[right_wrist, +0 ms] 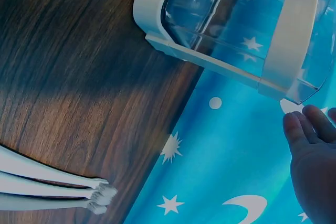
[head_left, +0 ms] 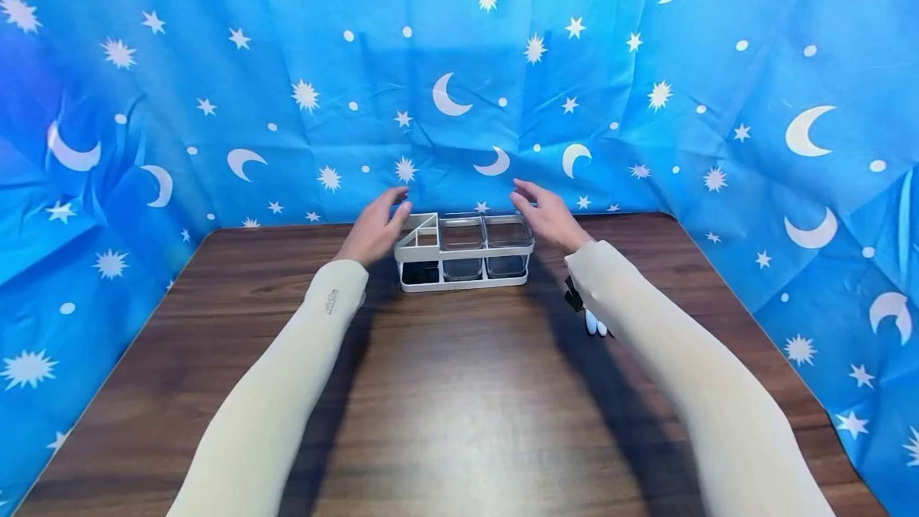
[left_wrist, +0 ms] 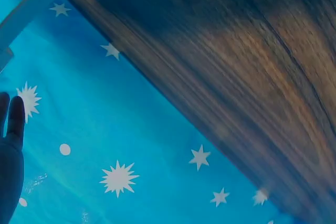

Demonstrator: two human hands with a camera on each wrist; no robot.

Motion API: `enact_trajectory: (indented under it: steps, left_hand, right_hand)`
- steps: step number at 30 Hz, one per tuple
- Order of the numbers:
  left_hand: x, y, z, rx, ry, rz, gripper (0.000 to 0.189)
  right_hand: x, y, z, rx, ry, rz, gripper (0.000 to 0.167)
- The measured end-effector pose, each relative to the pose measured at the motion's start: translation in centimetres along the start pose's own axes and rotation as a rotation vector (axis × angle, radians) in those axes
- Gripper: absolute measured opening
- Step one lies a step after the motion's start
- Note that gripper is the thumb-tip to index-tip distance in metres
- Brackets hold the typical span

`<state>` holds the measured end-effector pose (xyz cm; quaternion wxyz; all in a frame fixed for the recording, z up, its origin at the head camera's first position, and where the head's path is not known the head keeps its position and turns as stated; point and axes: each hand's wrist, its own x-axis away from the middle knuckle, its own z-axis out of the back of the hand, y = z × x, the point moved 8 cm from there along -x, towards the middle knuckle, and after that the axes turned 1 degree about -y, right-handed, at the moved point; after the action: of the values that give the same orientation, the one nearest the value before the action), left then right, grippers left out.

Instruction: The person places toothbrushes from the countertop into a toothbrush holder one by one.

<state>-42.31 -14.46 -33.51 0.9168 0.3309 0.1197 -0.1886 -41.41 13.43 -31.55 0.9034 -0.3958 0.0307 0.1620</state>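
Observation:
A white storage rack (head_left: 470, 252) stands at the far side of the table, with two clear cups (head_left: 462, 234) in it and a diagonally divided section (head_left: 420, 231) at its left. My left hand (head_left: 373, 230) is beside the rack's left end, fingers loosely extended and holding nothing. At the opposite end is my right hand (head_left: 551, 218), also holding nothing. In the right wrist view its fingertips (right_wrist: 310, 121) are just off the rack's corner. Only a corner piece of the rack (left_wrist: 37, 6) shows in the left wrist view, apart from the fingers.
Three white-handled brushes (right_wrist: 50, 182), apparently toothbrushes, lie on the table right of the rack, partly hidden by my right sleeve in the head view. A black object (head_left: 573, 295) is beside them. A blue star-patterned cloth (head_left: 459, 142) hangs behind the wooden table (head_left: 459, 389).

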Motion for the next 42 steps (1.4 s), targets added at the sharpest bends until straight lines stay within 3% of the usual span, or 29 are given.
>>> enact_trajectory:
  steps: [5, 8, 13, 17, 24, 32, 42]
  left_hand:
    - [1.2, -0.2, 0.8, 0.142, 0.032, -0.034, 0.056]
    - [1.6, -0.2, 0.7, 0.227, 0.016, -0.064, 0.059]
    - [2.4, -1.1, 0.1, 0.303, -0.036, -0.028, 0.067]
    - [3.0, -1.8, -0.3, 0.254, -0.066, 0.03, 0.073]
    - [3.2, -2.2, -0.8, 0.157, -0.116, 0.071, 0.082]
    - [3.3, -3.0, -1.4, 0.133, -0.143, 0.061, 0.089]
    - [3.6, -3.6, -1.7, 0.154, -0.118, 0.052, 0.091]
  right_hand:
    - [0.3, -0.4, 0.1, -0.036, 0.02, 0.015, 0.059]
    - [0.8, -0.2, 0.6, -0.053, 0.041, 0.016, 0.058]
    - [1.6, 0.2, 2.1, -0.09, 0.08, 0.012, 0.055]
    - [2.2, 0.6, 3.0, -0.115, 0.098, 0.007, 0.053]
    - [3.2, 2.5, 3.8, -0.083, 0.103, -0.027, 0.05]
    - [4.1, 6.0, 4.3, -0.049, 0.091, -0.104, 0.044]
    - [5.7, 9.1, 4.3, 0.015, 0.045, -0.145, 0.041]
